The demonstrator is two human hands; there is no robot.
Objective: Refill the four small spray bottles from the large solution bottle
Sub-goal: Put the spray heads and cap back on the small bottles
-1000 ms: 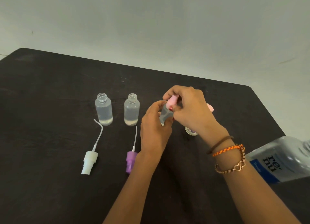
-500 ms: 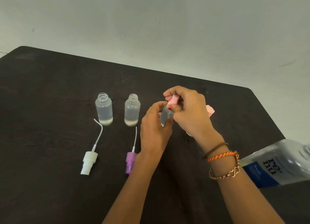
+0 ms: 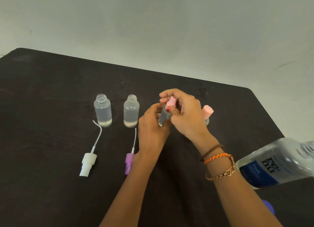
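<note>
The dark surface [image 3: 51, 91] carries two uncapped small bottles: left bottle [image 3: 102, 110] and right bottle [image 3: 131, 111], both upright, side by side. A white sprayer head [image 3: 88, 164] lies nearer, beside a purple sprayer head [image 3: 129, 162]. A pink-capped bottle [image 3: 207, 112] stands further right. The large solution bottle [image 3: 278, 164] lies at the right edge.

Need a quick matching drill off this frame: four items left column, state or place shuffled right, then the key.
Items
1. white spray pump head with dip tube
2. clear small bottle without cap, leftmost
3. pink spray cap
4. large clear solution bottle with blue label

States
A. pinched by the right hand
B. lying flat on the black table, detached
C. standing upright, neck open
D. at the right edge of the frame, cut off by it

Pairs: 1-B, 2-C, 3-A, 4-D
</note>
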